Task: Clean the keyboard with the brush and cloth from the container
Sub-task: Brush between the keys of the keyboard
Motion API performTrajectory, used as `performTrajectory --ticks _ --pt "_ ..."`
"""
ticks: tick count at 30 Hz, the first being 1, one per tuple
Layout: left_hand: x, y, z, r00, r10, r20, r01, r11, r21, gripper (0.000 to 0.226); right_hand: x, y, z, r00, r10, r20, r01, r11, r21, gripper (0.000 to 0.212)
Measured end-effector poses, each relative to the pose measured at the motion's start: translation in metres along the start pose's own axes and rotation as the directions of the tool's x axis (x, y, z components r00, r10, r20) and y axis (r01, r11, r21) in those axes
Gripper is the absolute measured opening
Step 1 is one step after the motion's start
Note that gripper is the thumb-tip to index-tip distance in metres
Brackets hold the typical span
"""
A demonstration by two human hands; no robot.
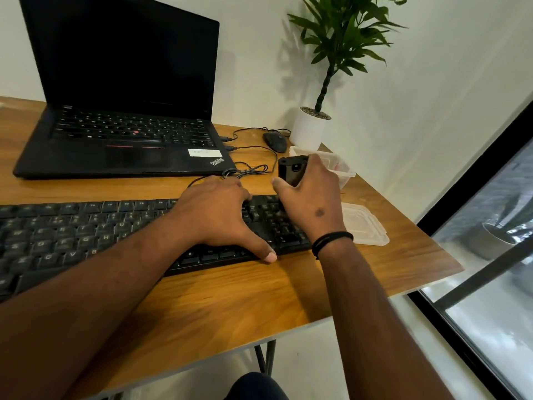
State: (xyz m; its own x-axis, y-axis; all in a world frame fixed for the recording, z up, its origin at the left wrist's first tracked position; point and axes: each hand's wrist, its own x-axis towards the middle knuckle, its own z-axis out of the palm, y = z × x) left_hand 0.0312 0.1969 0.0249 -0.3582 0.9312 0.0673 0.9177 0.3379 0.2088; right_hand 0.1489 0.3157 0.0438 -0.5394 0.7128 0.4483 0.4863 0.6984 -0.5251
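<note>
1. A long black keyboard (pixel 86 235) lies across the left and middle of the frame on a brown wooden table (pixel 230 298).
2. The left hand (pixel 219 215) lies flat on the right part of the keyboard. Its fingers are spread out and reach over the far edge, and the thumb points to the near edge. It holds nothing.
3. The right hand (pixel 314 197) is just right of the left hand, above the right end of the keyboard. Its fingers and thumb are curled round a small black brush (pixel 291 170), which sticks up from the hand.
4. A clear plastic container (pixel 343 168) sits behind the right hand, right of the middle of the frame. Something pink shows inside it, but it is too blurry to tell what it is.
5. A clear lid (pixel 366 223) lies flat on the table just right of the keyboard.
6. A black open laptop (pixel 124 111) with a dark screen fills the upper left of the frame.
7. A black mouse (pixel 275 141) with a thin wire sits beside the laptop, near a green plant (pixel 337 39) in a white pot (pixel 308 131).
</note>
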Motion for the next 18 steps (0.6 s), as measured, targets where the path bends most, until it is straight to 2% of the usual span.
performTrajectory --ticks 3,4,7,11,14,15,18 --pt "-0.001 0.0 0.0 1.0 -0.003 -0.005 0.003 1.0 0.012 0.129 0.002 -0.003 0.002 0.992 -0.037 0.123 0.016 0.986 0.163 0.037" --pt "-0.001 0.0 0.0 1.0 -0.004 -0.005 0.004 1.0 0.014 0.129 0.004 -0.002 0.003 0.993 -0.038 0.116 0.017 0.985 0.171 0.036" --pt "0.0 0.0 0.0 1.0 0.003 0.003 -0.003 1.0 0.016 0.128 0.01 0.002 0.0 1.0 0.011 0.015 -0.012 0.998 0.06 0.041" --pt "0.0 0.0 0.0 1.0 -0.003 -0.004 0.004 1.0 0.023 0.13 0.012 0.004 0.005 0.993 -0.018 0.118 -0.005 0.981 0.195 0.037" --pt "0.0 0.0 -0.001 1.0 0.003 0.004 -0.004 1.0 0.022 0.132 0.015 0.006 0.002 1.0 0.028 -0.004 -0.028 0.996 0.081 0.042" --pt "0.0 0.001 -0.001 1.0 0.005 0.006 -0.006 1.0 0.025 0.132 0.015 0.005 0.002 1.0 0.03 0.001 -0.03 0.997 0.071 0.044" --pt "-0.002 0.001 -0.001 1.0 -0.002 -0.005 0.002 1.0 0.023 0.13 0.013 -0.002 0.009 0.99 -0.022 0.138 -0.008 0.978 0.209 0.04"
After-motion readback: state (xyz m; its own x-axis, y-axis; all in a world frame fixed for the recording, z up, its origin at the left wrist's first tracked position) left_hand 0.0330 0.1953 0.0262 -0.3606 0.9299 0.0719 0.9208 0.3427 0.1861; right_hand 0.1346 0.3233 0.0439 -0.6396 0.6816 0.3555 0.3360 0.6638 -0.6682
